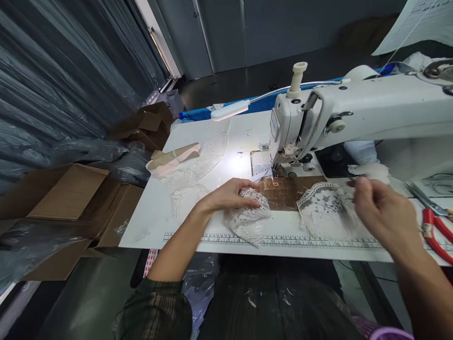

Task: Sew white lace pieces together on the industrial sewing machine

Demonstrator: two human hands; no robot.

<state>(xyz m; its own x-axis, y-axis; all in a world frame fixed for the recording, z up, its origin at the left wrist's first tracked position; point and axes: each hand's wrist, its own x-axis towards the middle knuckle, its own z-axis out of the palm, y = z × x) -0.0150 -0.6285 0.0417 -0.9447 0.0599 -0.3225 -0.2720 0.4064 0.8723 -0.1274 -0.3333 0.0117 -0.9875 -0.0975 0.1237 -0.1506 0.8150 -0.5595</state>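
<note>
My left hand (231, 193) lies on a bunched piece of white lace (247, 215) at the front of the white sewing table (148, 222), its fingers curled over the cloth. My right hand (380, 208) hovers at the right, fingers pinched on the edge of a second white lace piece (323, 208) that lies flat on the table. Both pieces sit just in front of the white sewing machine (354, 113), whose needle area (276, 167) is lit by a lamp. A brown patch (288, 191) on the table lies between the two pieces.
A tan cloth bundle (173, 158) and more lace (187, 189) lie at the table's left. Red-handled scissors (437, 231) rest at the right edge. Open cardboard boxes (67, 193) stand on the floor to the left. A ruler strip (283, 241) runs along the front edge.
</note>
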